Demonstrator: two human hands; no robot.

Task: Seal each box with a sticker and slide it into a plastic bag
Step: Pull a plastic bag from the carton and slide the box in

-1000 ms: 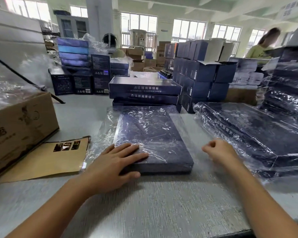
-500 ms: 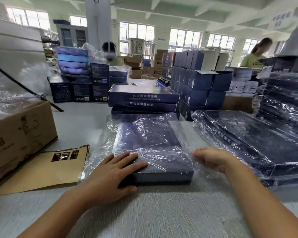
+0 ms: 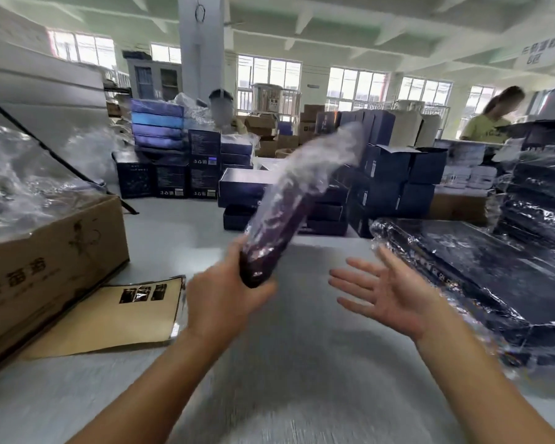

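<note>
Head view: the left hand (image 3: 225,299) grips the near end of a dark box (image 3: 279,225), fingers curled round it. The box is clear of the table (image 3: 302,373) and slants up and away from that hand toward the right. A clear plastic bag (image 3: 330,155) sheathes the box, and its slack trails past the far end. Motion blur hides any sticker, and I cannot tell which end is the bag's mouth. Gripping one end leaves the long side free, which suits passing the box across.

The right hand (image 3: 388,296) is empty and spread, palm turned toward the box, just right of its lower end and not touching it. It seems placed to catch or steady the box. Directly right of that hand lies a stack of bagged boxes (image 3: 481,270), probably where finished ones go.

Left of the left hand a brown sheet (image 3: 109,318) carrying small dark labels lies flat, within easy reach. A cardboard carton (image 3: 52,261) sits further left. Beyond both hands, unbagged boxes (image 3: 247,187) are piled, presumably waiting their turn.
</note>
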